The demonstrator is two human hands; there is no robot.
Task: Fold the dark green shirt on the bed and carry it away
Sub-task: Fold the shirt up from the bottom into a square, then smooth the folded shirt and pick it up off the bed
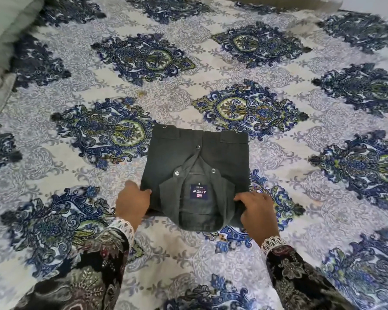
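The dark green shirt [213,157] lies folded into a compact rectangle on the bed [188,70], collar toward me, its blue brand label showing and metal snaps visible. My left hand [132,203] grips the shirt's near left edge, thumb on top and fingers tucked under. On the other side, my right hand [257,212] holds the near right corner beside the collar, fingers curled over the fabric. Both sleeves are dark with a floral print and white lace cuffs.
The bed is covered by a white sheet with large blue and green ornamental medallions. A pale grey-green pillow or blanket [7,30] is bunched at the far left corner. A light wall [372,3] borders the far right.
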